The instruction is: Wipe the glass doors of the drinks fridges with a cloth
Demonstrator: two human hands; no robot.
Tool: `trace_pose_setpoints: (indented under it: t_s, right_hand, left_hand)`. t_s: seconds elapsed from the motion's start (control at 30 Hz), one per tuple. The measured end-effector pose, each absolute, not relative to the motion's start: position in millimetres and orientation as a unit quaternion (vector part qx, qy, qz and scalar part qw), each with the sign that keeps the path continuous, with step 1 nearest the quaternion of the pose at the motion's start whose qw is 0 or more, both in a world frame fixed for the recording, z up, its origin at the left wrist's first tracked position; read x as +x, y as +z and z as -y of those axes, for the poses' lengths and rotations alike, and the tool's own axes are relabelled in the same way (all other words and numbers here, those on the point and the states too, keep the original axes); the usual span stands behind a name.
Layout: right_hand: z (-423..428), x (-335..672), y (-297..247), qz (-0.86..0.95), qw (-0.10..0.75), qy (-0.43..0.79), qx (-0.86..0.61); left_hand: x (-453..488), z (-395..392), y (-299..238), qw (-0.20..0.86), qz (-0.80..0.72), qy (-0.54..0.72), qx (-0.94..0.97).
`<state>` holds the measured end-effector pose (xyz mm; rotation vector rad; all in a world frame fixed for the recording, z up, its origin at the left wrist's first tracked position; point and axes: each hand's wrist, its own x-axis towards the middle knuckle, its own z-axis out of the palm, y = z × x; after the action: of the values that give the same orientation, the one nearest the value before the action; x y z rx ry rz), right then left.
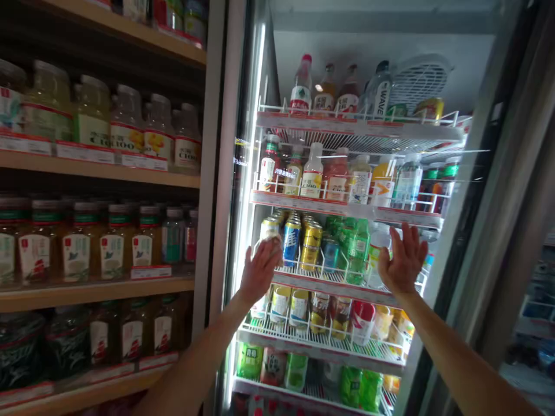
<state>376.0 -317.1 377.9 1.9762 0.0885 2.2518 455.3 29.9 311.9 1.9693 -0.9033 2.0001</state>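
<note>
A tall lit drinks fridge fills the middle, with faint reflections across its glass door point(368, 151). My left hand point(260, 268) is raised at the can shelf's left end, its fingers bent over what looks like a pale crumpled cloth point(274, 245), partly hidden and blurred. Just past it stand a blue can point(291, 241) and a gold can point(311, 245). On the right, my right hand point(402, 260) has its fingers spread and holds nothing. It is in front of the same shelf, near a green bottle point(358, 251). Whether either palm touches the glass I cannot tell.
Left of the fridge, wooden shelves point(99, 292) carry rows of bottled drinks. A metal frame post point(217, 173) divides them from the fridge. Inside, wire shelves point(364, 124) hold bottles and cans. A dark door frame point(468, 231) runs down the right side.
</note>
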Motion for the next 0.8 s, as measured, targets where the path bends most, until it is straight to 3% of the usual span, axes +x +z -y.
trace_pose_setpoints:
  t_s: [0.17,0.33,0.53,0.7,0.8]
  right_hand:
    - [316.6,375.7,377.9,-0.022,0.07,0.749,0.658]
    - [316.5,372.7,377.9,-0.017,0.052,0.733,0.678]
    - [320.9,373.8,377.1,-0.031,0.046,0.742,0.669]
    - [322.1,374.0,376.8,-0.037,0.04,0.739,0.672]
    - [320.3,372.4,377.2,-0.049,0.034,0.736,0.674]
  left_hand:
    - [460.3,-41.6,309.1,0.218,0.17,0.697,0.662]
    - [451.7,-26.8,289.8,0.172,0.255,0.669,0.677]
    - [462.7,-53.3,310.4,0.214,0.136,0.688,0.68]
    - [452.2,-30.7,300.0,0.153,0.268,0.646,0.698]
    - [453.0,-34.4,298.5,0.138,0.254,0.657,0.696]
